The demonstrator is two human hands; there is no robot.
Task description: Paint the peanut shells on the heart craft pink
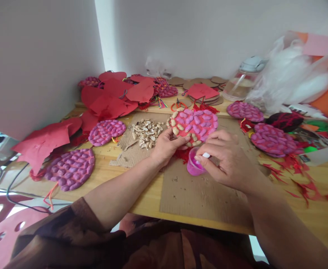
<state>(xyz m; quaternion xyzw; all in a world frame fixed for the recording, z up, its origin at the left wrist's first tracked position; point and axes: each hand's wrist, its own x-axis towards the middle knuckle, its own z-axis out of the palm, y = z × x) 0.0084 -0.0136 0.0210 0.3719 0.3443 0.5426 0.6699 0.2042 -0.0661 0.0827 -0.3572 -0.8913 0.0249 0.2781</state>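
Note:
My left hand (165, 147) pinches the lower left edge of a round red disc (184, 133) covered with peanut shells. Many of its shells are coated purple; those along the left and lower edges are bare tan. Just below it, a small clear cup of purple paint (195, 169) stands on the cardboard. My right hand (228, 158) is closed around a thin tool with a white end (206, 155) over this cup; its lower part is hidden, so its kind is unclear. A heap of loose peanut shells (146, 132) lies left of the disc.
Finished-looking purple shell discs (71, 170) lie left and right. Red paper sheets (110, 93) are piled at the back left. Orange-handled pliers (178, 104), a lidded jar (242, 80), a plastic bag (290, 74) and red scraps (306, 190) surround the cardboard sheet (203, 201).

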